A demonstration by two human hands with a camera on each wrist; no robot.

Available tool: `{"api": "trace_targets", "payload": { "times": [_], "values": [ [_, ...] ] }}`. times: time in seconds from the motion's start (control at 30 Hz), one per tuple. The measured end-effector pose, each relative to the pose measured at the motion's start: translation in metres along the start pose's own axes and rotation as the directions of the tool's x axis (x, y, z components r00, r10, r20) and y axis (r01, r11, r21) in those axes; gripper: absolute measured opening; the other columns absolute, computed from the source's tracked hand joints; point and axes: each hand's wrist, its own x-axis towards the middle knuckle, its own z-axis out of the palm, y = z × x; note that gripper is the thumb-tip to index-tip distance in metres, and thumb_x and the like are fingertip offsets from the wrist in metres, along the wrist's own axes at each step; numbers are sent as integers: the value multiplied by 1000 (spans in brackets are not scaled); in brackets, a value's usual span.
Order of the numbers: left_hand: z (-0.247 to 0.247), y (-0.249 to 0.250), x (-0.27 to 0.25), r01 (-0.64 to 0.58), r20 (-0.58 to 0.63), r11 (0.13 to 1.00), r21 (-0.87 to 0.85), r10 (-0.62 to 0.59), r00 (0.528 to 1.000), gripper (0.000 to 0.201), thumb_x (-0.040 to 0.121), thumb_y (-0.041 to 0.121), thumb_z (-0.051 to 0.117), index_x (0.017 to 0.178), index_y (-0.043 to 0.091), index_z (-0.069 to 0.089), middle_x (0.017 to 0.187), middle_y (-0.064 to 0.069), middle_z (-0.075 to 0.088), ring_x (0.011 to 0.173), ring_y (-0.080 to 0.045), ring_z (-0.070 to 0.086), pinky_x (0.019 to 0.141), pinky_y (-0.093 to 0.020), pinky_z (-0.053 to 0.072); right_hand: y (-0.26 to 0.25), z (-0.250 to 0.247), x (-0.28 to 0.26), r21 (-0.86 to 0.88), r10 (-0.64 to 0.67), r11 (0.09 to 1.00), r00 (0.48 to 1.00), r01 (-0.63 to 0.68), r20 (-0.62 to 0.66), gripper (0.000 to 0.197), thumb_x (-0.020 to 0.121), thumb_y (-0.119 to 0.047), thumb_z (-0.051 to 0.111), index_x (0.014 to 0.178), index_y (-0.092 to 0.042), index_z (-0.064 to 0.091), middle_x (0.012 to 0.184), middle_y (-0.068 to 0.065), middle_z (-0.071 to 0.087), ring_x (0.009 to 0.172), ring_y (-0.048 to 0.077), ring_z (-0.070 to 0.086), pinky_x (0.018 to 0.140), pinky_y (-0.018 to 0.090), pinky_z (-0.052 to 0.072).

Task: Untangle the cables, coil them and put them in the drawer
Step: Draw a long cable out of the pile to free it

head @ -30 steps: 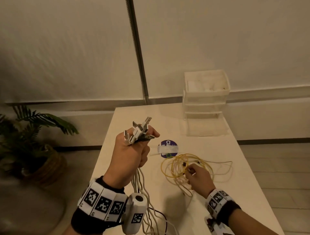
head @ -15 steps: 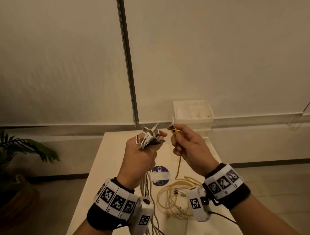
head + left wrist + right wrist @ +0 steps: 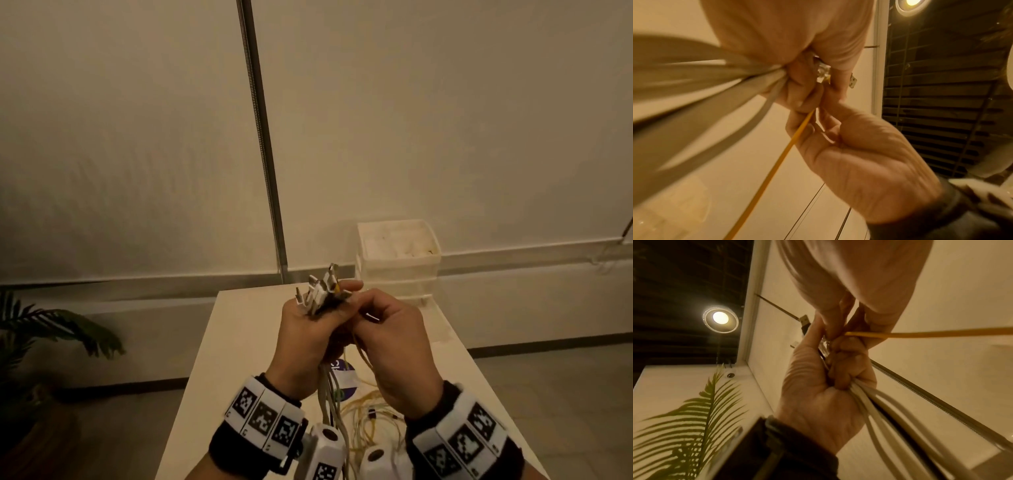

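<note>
White and grey cables (image 3: 330,394), a bunch, gripped in the clenched left hand (image 3: 305,337) above the table (image 3: 219,342); plug ends (image 3: 320,291) fan out above the fist, the cords hang down to the tabletop. Yellow cable (image 3: 777,164), one end pinched by the right hand (image 3: 394,346) against the left fist, the rest in loose loops on the table. Plastic drawer unit (image 3: 399,260), at the table's far edge. Potted plant (image 3: 41,329), on the floor at left.

Plain indoor room, office-like

A white table (image 3: 239,329) is standing by bare walls (image 3: 120,137); a potted palm (image 3: 51,329) is sitting nearby; a ceiling spotlight (image 3: 720,318) is glowing
</note>
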Motion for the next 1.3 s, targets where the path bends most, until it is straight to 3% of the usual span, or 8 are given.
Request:
{"api": "trace_targets", "payload": {
  "times": [0.2, 0.27, 0.6, 0.77, 0.87, 1.03, 1.17, 1.3],
  "values": [
    [10, -6, 0, -7, -152, 995, 95, 21, 988, 15, 93, 8, 60, 95, 3, 74, 61, -18, 63, 40, -10, 49, 38, -18, 35, 4, 1, 2, -80, -68, 995, 998, 66, -19, 22, 78, 15, 62, 73, -6, 68, 82, -2, 74, 60, 9, 65, 57, 23, 52],
    [9, -6, -1, -49, -136, 982, 183, 75, 988, 18, 95, 7, 56, 94, 5, 74, 71, -31, 62, 47, -19, 48, 41, -21, 35, 5, 0, 4, -86, -67, 994, 998, 66, -12, 18, 81, 10, 64, 76, -6, 67, 91, -6, 75, 53, 11, 60, 51, 25, 50],
    [-58, 72, 26, -292, -397, 956, -1, 267, 878, 46, 103, 31, 39, 59, 22, 49, 54, 6, 49, 55, -12, 50, 52, -25, 46, 52, -68, 4, -425, 281, 900, 878, -101, 387, 24, 94, -11, 57, 76, -5, 73, 50, -3, 49, 48, 11, 41, 49, 21, 33],
    [-91, 106, 7, -254, -276, 967, 36, 254, 927, 45, 88, 55, 49, 60, 23, 35, 49, 10, 27, 37, -3, 21, 34, -14, 19, 80, -108, 8, -581, 340, 805, 893, -115, 294, 31, 94, -17, 59, 64, -13, 69, 55, 3, 45, 53, 14, 36, 56, 27, 31],
    [-77, 90, -5, -151, -19, 965, 214, 159, 987, 34, 96, 26, 55, 62, 26, 53, 50, 9, 44, 37, -2, 32, 34, -15, 26, 77, -103, 13, -594, 324, 800, 892, -81, 315, 32, 94, -21, 59, 63, -18, 67, 60, -2, 54, 57, 10, 41, 58, 23, 35],
    [-25, 16, -8, -208, 203, 543, 814, 71, 977, 5, 82, 23, 75, 84, 23, 71, 79, 11, 72, 72, -1, 65, 65, -23, 51, 44, -68, 23, -532, 232, 846, 884, 23, 407, 33, 97, -22, 53, 68, -12, 64, 59, -9, 51, 55, 4, 41, 56, 19, 37],
    [-22, -11, -3, -96, 105, 598, 796, 20, 994, 16, 87, 25, 69, 78, 12, 70, 70, 1, 67, 64, -13, 59, 62, -34, 46, 21, -63, 29, -396, 205, 917, 911, -51, 358, 34, 99, -24, 47, 71, -10, 61, 61, -1, 45, 52, 7, 36, 52, 23, 33],
    [-12, -11, -6, -59, 91, 762, 645, 0, 996, 11, 90, 7, 65, 82, 8, 73, 56, 10, 62, 51, 3, 51, 53, -15, 40, 14, -63, 31, -386, 150, 923, 918, 3, 366, 32, 99, -24, 46, 74, -9, 61, 60, -1, 43, 51, 7, 35, 50, 23, 32]
  ]
}}
